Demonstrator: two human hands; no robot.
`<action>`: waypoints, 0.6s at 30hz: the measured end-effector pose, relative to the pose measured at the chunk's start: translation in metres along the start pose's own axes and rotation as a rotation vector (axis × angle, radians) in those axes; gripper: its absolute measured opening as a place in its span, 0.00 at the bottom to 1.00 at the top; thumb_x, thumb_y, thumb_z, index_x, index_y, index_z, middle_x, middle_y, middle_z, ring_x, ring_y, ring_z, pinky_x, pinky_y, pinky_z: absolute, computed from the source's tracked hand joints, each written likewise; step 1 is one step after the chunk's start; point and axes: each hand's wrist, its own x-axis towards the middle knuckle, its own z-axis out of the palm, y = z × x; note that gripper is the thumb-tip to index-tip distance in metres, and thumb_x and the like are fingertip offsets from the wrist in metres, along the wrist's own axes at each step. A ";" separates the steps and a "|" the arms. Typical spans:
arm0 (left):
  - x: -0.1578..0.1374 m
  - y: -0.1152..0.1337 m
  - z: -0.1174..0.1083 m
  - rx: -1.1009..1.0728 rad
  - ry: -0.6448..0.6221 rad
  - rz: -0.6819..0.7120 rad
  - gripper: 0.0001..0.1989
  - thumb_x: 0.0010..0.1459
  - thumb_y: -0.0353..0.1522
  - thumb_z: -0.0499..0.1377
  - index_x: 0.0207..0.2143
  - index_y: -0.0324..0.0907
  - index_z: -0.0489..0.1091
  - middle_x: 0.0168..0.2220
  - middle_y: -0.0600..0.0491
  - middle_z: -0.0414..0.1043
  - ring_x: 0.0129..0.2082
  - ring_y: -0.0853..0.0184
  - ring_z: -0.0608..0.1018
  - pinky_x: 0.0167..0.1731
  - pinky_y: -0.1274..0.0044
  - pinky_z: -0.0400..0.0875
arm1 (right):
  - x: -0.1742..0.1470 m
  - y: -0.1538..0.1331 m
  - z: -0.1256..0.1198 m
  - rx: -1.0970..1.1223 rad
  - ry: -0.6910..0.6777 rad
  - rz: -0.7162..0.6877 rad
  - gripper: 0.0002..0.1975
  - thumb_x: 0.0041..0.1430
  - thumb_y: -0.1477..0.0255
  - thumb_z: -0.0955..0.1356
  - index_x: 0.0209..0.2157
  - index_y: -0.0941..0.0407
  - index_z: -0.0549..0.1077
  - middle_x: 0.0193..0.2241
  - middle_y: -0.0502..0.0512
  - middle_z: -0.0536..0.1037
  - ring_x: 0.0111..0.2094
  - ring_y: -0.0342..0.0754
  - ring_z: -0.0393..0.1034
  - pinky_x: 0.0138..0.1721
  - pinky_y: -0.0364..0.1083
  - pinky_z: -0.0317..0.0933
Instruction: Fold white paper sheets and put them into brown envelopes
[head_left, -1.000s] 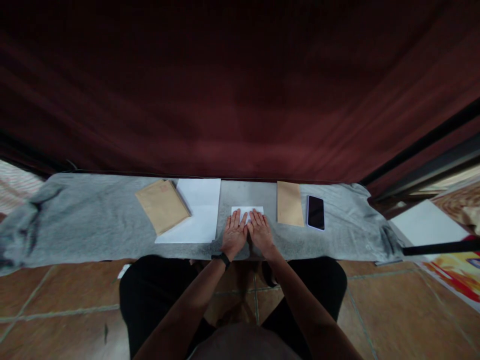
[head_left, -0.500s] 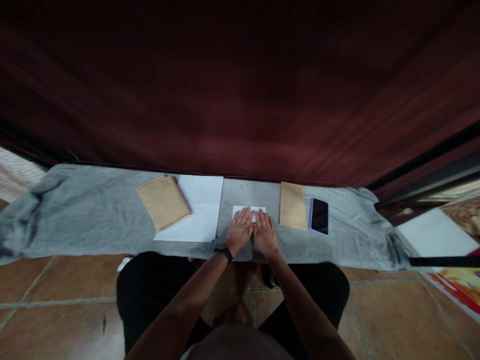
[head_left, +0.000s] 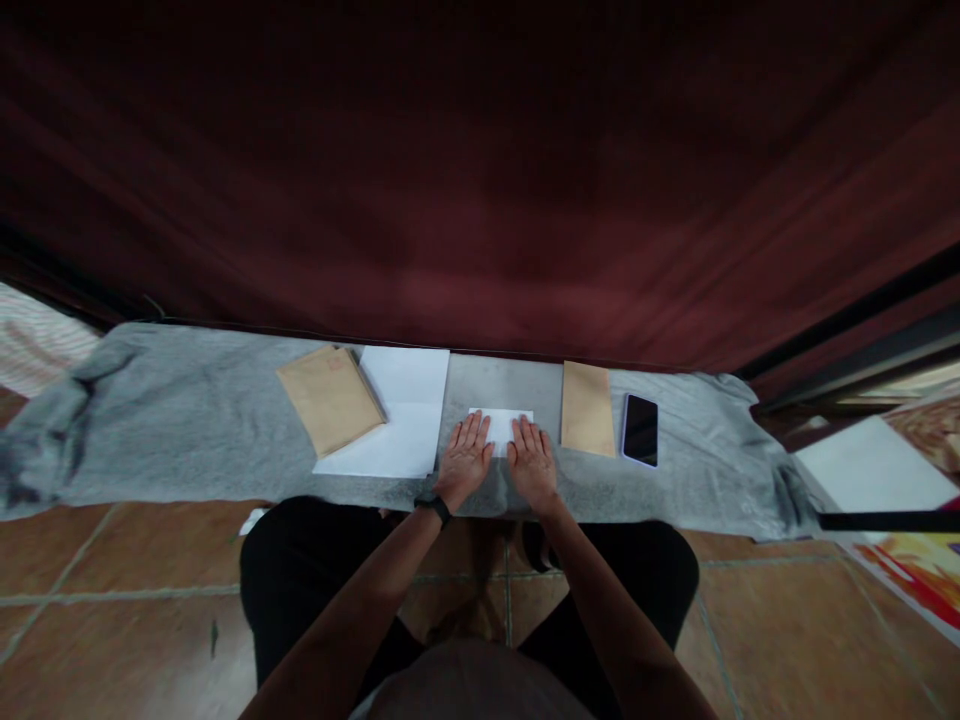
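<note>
A small folded-looking white paper (head_left: 501, 430) lies on the grey cloth in front of me. My left hand (head_left: 465, 458) rests flat over its left end, fingers stretched out and pointing away from me. Over the right end lies my right hand (head_left: 532, 460), also flat with its fingers extended. The middle of the paper shows between the two hands; its ends are partly covered. To the right of my right hand is a brown envelope (head_left: 587, 408). Left of my left hand are larger white sheets (head_left: 409, 410), partly under a stack of brown envelopes (head_left: 330, 400).
A smartphone (head_left: 640, 430) with a dark screen lies right of the single envelope. Grey cloth (head_left: 195, 420) covers the long narrow surface, bunched at both ends. A dark red panel (head_left: 480, 220) rises along its far edge. Tiled floor (head_left: 135, 620) shows below.
My hands have slid apart along the white paper, the left one to the left and the right one slightly rightward, uncovering the paper's middle. The view has shifted slightly.
</note>
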 end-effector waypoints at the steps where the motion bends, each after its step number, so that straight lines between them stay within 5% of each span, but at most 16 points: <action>1: -0.001 -0.001 -0.001 0.003 0.001 -0.001 0.29 0.72 0.37 0.42 0.70 0.36 0.52 0.73 0.43 0.48 0.73 0.59 0.50 0.70 0.62 0.47 | -0.001 0.001 0.000 0.002 0.009 -0.004 0.27 0.73 0.70 0.57 0.70 0.60 0.56 0.69 0.64 0.59 0.68 0.56 0.53 0.67 0.58 0.45; 11: -0.003 -0.001 -0.003 0.000 0.001 -0.014 0.29 0.71 0.37 0.43 0.70 0.35 0.52 0.73 0.42 0.48 0.73 0.58 0.51 0.70 0.61 0.48 | -0.017 0.002 -0.007 -0.015 0.073 0.093 0.26 0.72 0.72 0.56 0.68 0.66 0.58 0.68 0.68 0.61 0.68 0.57 0.55 0.67 0.57 0.48; 15: -0.003 0.000 -0.003 -0.079 -0.006 -0.034 0.28 0.70 0.36 0.45 0.69 0.35 0.54 0.72 0.41 0.49 0.73 0.56 0.52 0.70 0.59 0.47 | -0.023 -0.014 -0.007 0.038 0.056 -0.021 0.27 0.73 0.69 0.57 0.68 0.63 0.58 0.69 0.65 0.59 0.69 0.57 0.54 0.67 0.58 0.48; 18: -0.003 0.005 -0.002 -0.325 0.010 -0.182 0.28 0.66 0.31 0.50 0.67 0.32 0.57 0.72 0.38 0.50 0.72 0.55 0.53 0.70 0.60 0.47 | -0.027 -0.023 -0.005 0.071 0.029 -0.096 0.28 0.73 0.65 0.58 0.68 0.62 0.58 0.69 0.65 0.59 0.69 0.57 0.53 0.67 0.59 0.48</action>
